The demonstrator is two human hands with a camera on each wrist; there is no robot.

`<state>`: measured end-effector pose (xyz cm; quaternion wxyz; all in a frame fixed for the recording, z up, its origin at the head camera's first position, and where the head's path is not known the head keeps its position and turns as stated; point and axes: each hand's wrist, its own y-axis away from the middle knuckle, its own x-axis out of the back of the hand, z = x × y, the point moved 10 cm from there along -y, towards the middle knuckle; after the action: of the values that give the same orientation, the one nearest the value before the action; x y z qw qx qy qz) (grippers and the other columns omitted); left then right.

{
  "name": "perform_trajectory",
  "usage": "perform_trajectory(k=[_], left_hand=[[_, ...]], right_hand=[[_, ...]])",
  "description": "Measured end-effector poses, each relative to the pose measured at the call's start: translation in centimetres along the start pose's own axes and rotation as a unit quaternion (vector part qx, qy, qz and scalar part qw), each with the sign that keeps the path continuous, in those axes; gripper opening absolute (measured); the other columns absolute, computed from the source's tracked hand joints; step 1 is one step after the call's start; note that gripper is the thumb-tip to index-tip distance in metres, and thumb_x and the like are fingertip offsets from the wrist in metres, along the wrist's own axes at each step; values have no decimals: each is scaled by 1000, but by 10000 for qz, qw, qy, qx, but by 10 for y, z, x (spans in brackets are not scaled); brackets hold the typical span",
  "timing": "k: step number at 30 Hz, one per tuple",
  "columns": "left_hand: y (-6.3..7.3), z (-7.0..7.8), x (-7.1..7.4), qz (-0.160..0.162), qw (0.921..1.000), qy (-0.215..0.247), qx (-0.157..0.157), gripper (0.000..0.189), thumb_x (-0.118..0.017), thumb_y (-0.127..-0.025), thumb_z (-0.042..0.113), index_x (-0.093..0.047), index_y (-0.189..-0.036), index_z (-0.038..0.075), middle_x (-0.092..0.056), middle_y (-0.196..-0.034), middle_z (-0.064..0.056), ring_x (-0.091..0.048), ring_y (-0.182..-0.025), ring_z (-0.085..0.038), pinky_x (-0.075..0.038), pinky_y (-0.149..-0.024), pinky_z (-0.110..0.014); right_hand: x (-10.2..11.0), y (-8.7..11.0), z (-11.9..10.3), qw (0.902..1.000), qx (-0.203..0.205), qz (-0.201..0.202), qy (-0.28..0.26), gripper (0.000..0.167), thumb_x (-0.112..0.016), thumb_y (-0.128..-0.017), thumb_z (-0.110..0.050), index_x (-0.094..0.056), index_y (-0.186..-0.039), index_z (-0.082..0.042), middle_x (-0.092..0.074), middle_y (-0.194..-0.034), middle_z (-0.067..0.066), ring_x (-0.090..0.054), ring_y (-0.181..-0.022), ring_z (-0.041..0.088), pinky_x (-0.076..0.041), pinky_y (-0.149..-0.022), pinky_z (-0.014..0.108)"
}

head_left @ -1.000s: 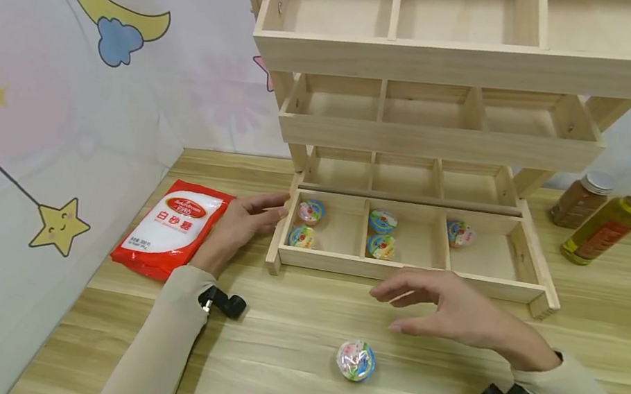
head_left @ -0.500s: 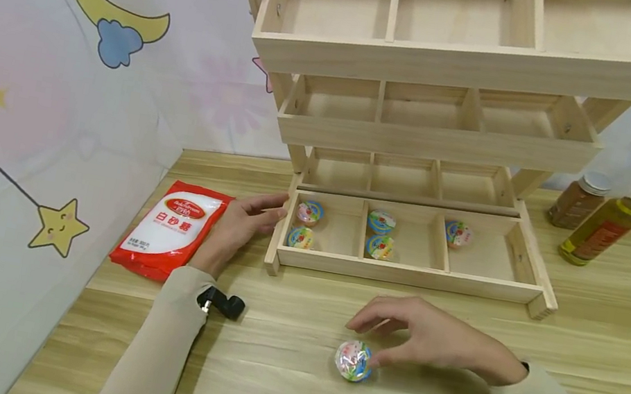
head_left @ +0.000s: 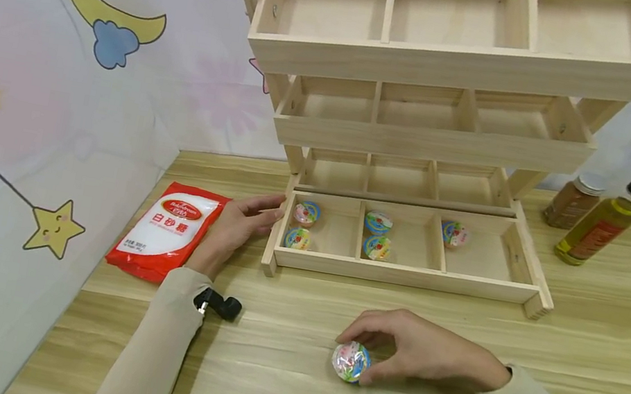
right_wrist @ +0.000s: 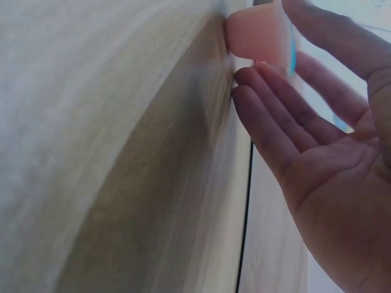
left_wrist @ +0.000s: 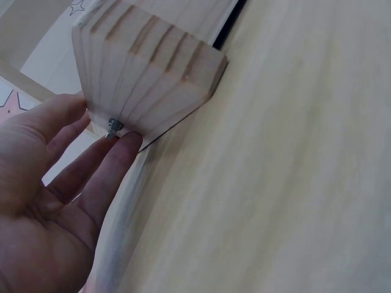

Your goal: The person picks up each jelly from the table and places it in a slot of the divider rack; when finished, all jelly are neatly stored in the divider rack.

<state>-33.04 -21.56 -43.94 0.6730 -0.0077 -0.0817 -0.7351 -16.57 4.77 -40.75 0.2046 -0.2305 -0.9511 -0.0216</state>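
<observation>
A small jelly cup (head_left: pixel 351 362) with a shiny printed lid stands on the table in front of the wooden rack. My right hand (head_left: pixel 421 349) pinches it between thumb and fingertips; in the right wrist view its pink body (right_wrist: pixel 256 32) appears to be resting on the tabletop. At the rack's lower left end, my left hand (head_left: pixel 234 228) touches the side with fairly straight fingers. The left wrist view has those fingertips against the wooden end piece (left_wrist: pixel 146 67), beside a metal bolt (left_wrist: pixel 113 127). Several more jelly cups sit in the bottom tray (head_left: pixel 403 276), spread over its three compartments.
Tiered trays of the rack (head_left: pixel 471 66) overhang the bottom one. A red and white sugar bag (head_left: pixel 166 231) lies left, close beside my left hand. An oil bottle (head_left: pixel 608 224) and a brown jar (head_left: pixel 572 201) stand right of the rack. A printed cloth (head_left: pixel 5 121) hangs behind.
My right hand has come down and toward me from near the bottom tray, and its thumb and fingers have closed on the jelly cup. My left hand has stayed at the rack.
</observation>
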Motion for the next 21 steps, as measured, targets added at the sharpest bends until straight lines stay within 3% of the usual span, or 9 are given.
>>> perform_trajectory(k=[21], left_hand=[[1,1,0,-41,10000,-74,2,48,-76,-101,20,-65,-146,9,-63,-148,-9,-65,-122,-19,-61,-93,-29]], right_hand=[[6,3,2,9995,-251,162,76,43,-87,-91,-17,-71,-130,-8,-71,-126,-1,-68,-109,12,-59,-97,32]])
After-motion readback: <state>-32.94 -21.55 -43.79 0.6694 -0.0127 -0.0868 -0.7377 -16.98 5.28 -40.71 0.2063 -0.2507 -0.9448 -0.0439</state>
